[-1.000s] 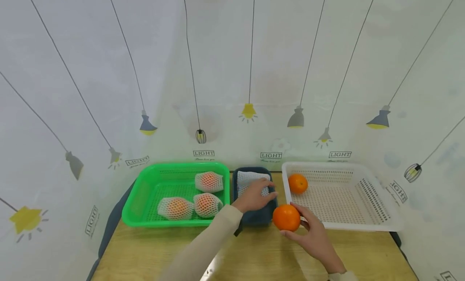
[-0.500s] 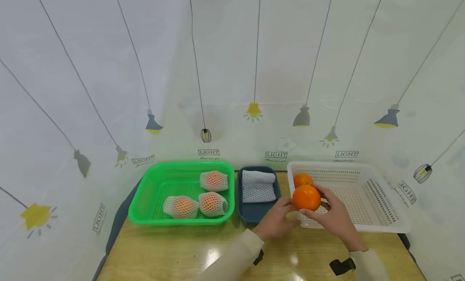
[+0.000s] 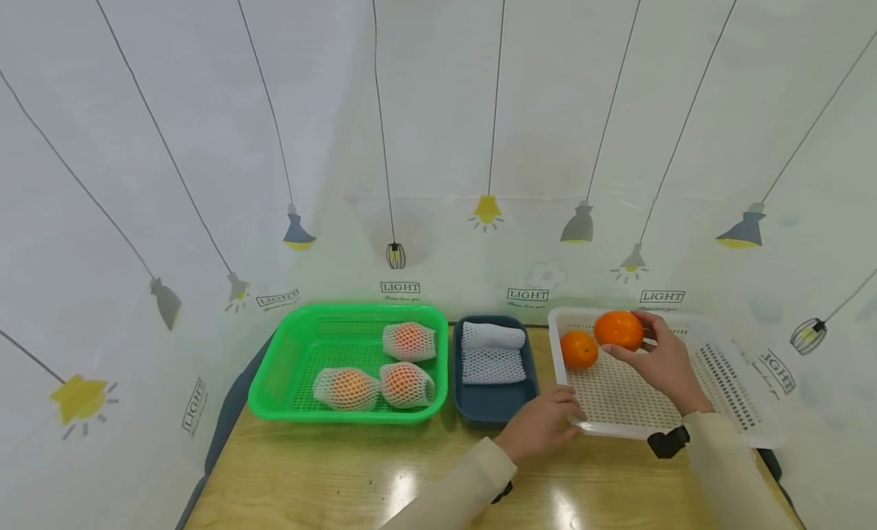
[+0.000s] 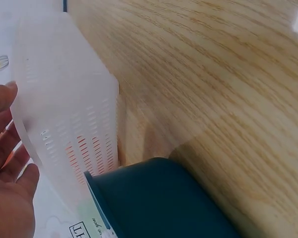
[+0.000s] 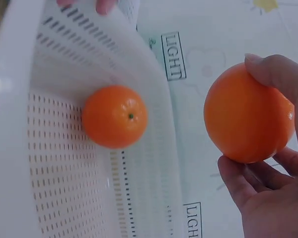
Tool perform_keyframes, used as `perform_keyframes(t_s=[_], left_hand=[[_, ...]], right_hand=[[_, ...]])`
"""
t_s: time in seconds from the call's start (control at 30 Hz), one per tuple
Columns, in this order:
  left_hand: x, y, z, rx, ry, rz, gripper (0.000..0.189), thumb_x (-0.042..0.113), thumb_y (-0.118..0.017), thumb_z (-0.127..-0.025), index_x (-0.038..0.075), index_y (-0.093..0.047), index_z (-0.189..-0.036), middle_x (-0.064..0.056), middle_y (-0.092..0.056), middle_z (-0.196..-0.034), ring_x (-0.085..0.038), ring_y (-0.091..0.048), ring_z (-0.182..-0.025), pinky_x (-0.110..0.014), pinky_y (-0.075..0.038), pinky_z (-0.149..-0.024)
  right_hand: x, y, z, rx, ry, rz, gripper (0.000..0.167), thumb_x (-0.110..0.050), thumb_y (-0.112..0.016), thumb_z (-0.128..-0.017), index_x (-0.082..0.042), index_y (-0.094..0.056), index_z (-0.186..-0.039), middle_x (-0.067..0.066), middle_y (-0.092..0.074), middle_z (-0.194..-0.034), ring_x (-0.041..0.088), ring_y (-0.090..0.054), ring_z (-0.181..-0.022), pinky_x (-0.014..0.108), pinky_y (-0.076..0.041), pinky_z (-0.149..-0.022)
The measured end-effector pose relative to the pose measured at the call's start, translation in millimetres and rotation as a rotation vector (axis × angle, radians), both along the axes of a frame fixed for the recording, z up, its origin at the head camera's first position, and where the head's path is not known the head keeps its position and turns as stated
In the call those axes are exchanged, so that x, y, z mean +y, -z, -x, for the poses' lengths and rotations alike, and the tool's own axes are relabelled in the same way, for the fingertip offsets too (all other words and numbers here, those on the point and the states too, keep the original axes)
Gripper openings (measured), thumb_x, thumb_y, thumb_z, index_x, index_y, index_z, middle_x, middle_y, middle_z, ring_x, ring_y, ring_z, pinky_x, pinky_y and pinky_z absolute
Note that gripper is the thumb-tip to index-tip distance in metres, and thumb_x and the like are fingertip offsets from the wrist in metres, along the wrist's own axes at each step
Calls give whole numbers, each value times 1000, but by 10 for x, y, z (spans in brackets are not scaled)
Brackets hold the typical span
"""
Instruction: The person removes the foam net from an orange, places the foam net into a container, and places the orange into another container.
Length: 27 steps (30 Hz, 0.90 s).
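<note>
My right hand point(image 3: 670, 366) holds an orange point(image 3: 619, 330) between thumb and fingers, above the back left part of the white basket point(image 3: 637, 427). In the right wrist view this held orange point(image 5: 248, 114) is raised clear of the basket wall. A second orange point(image 3: 578, 350) sits in the basket's left end, its stem spot visible. My left hand point(image 3: 541, 425) is at the basket's near left corner, its fingertips at the rim. The left wrist view shows the left hand's fingers point(image 4: 7, 153) loosely bent beside the rim, nothing held.
A dark blue tray point(image 3: 495, 404) with white foam net sleeves point(image 3: 493, 355) stands left of the basket. Further left is a green basket point(image 3: 349, 417) with several net-wrapped fruits point(image 3: 409, 341). A wooden table point(image 3: 329, 477) lies under everything, against a papered wall.
My right hand has carried the orange right and back, over the white basket. The left hand has moved from above the blue tray to the basket's near left corner.
</note>
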<state>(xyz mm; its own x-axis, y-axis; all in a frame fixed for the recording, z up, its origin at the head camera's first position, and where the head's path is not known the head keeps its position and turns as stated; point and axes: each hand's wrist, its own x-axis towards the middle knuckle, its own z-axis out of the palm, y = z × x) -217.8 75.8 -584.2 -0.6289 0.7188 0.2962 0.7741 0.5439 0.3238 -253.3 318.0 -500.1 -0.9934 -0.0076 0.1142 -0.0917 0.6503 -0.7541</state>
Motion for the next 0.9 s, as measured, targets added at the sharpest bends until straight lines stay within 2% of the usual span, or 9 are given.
perform_keyframes(t_s=[0.17,0.3,0.47,0.7,0.9], left_hand=[[-8,42,23,40,23,-12,18,31,-70,-98,22,-75,-114,10,-68,-120,-10,-55,-135,-14,-36,-116],[-36,110,59,88,17,-26,16,30,-72,-97,23,-75,-112,11,-68,-115,-7,-57,-127,-12,-38,-113],[-54,119,74,84,35,-67,15,28,-73,-97,21,-75,-110,10,-67,-113,-7,-57,-123,-10,-38,-112],[-27,71,53,51,49,-81,14,26,-73,-97,20,-75,-110,9,-68,-114,-9,-58,-125,-11,-37,-113],[-5,44,36,24,48,-71,15,26,-72,-97,20,-76,-111,8,-69,-114,-11,-57,-129,-12,-35,-116]], right_hand=[[92,98,219,-85,27,-23,102,-55,-73,-91,3,-23,-159,34,-39,-153,50,-47,-131,63,-49,-102],[135,266,410,-169,38,-37,106,-59,-71,-90,3,-20,-160,35,-39,-153,50,-46,-133,60,-52,-99],[207,468,597,-276,65,-68,107,-57,-69,-92,6,-16,-159,38,-34,-155,52,-45,-133,62,-49,-100],[312,679,753,-385,67,-145,104,-51,-72,-91,15,-21,-154,42,-35,-151,57,-44,-132,68,-43,-106],[368,798,786,-439,57,-144,97,-46,-74,-91,17,-29,-149,41,-40,-148,57,-45,-130,70,-41,-106]])
